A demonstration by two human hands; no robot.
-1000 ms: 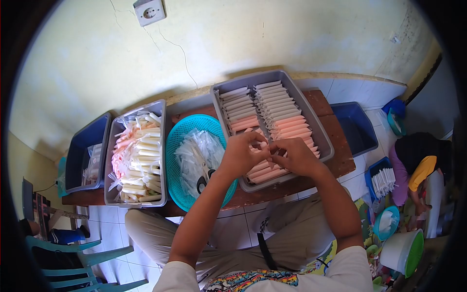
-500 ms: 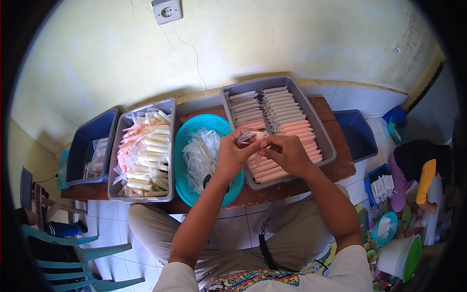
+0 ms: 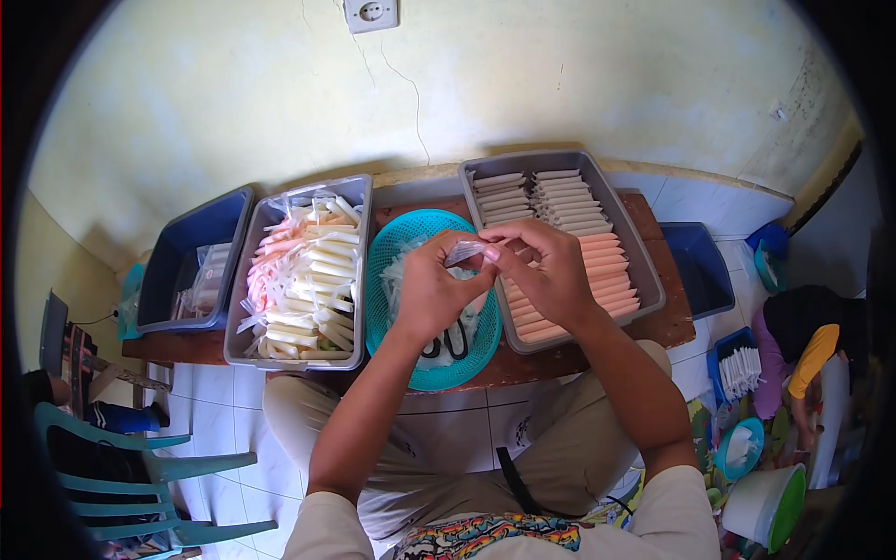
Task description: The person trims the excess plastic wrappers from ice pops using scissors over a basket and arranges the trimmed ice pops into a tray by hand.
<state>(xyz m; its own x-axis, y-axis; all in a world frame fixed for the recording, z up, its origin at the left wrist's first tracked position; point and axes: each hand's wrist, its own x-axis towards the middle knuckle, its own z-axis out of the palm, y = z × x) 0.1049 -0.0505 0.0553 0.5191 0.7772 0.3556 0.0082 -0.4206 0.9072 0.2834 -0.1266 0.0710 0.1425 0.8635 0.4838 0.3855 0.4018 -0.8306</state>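
Note:
My left hand [image 3: 441,285] and my right hand [image 3: 546,271] meet above the gap between the teal basket and the right grey tray. Between their fingertips is a clear plastic wrapper [image 3: 465,251]; its contents are mostly hidden by my fingers. Under my left hand, the teal basket [image 3: 378,280] holds clear plastic pieces and black-handled scissors [image 3: 455,341]. The right grey tray [image 3: 647,271] holds rows of whitish wrapped sticks [image 3: 571,201] and pink wrapped sticks [image 3: 607,271]. Left of the basket, another grey tray [image 3: 360,308] is heaped with pale yellow and pink sticks.
A dark blue bin [image 3: 168,271] stands at the far left of the brown bench [image 3: 187,348], and a blue bin [image 3: 705,271] on the floor at right. A teal chair [image 3: 168,471] is at lower left. Another person [image 3: 812,350] is at the right beside a white bucket [image 3: 756,504].
The camera view has shifted, so the trays appear farther right. Both hands remain close together at the plastic, and now cover part of the basket.

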